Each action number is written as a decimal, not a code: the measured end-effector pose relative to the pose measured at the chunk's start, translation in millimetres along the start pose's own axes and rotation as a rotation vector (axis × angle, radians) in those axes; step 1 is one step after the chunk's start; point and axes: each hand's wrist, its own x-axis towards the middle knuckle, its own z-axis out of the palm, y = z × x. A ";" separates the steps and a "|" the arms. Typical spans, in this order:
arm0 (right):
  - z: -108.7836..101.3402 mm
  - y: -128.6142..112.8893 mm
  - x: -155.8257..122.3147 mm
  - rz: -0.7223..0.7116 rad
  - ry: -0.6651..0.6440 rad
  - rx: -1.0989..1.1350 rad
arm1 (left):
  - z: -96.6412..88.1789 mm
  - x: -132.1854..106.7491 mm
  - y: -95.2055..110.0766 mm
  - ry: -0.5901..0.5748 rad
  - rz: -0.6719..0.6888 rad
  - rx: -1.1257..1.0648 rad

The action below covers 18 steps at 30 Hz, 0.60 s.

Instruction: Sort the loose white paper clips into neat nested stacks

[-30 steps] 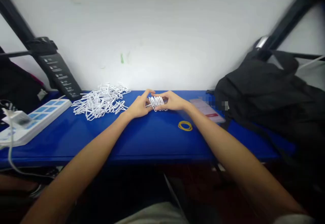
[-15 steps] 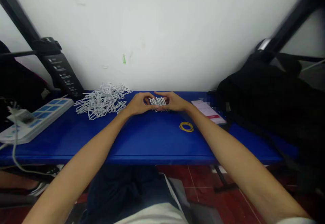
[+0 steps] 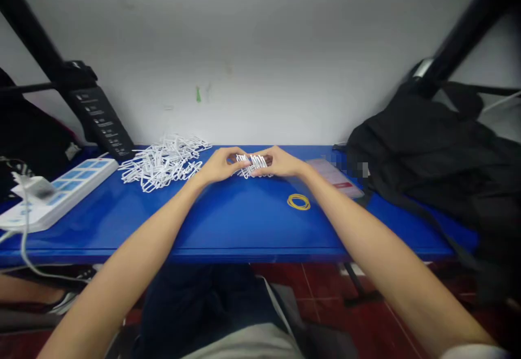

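A row of white bent-wire clips (image 3: pixel 257 162), lined up side by side, sits between my two hands close to the wall. My left hand (image 3: pixel 228 164) grips its left end, thumb in front and fingers behind. The right end is pinched by my right hand (image 3: pixel 280 162) in the same way. Some fingertips are hidden behind the clips. Left of my hands lies a loose, tangled pile of similar white clips (image 3: pixel 163 163). Several yellow rubber bands (image 3: pixel 298 202) rest on the blue table (image 3: pixel 244 218), near my right forearm.
At the left is a white power strip (image 3: pixel 69 188) with a plugged-in charger and cable. A black bottle (image 3: pixel 101 114) leans behind it. Under my right forearm's far side lies a phone-like flat object (image 3: pixel 336 178). A black bag (image 3: pixel 411 147) fills the right side.
My left hand has shifted slightly left and its thumb now lies across the clips. The row looks a little more spread out. The picture has darkened at the wall.
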 end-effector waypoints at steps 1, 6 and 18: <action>0.3 -1.2 -0.5 0.001 -0.003 -0.011 | 0.6 -0.1 0.6 0.002 -0.004 0.001; 2.6 -3.6 -1.1 -0.004 0.008 -0.019 | 7.5 0.0 6.0 0.041 -0.019 -0.005; 5.4 -2.4 0.4 0.029 0.042 0.057 | 7.3 -0.2 14.2 0.119 -0.134 0.003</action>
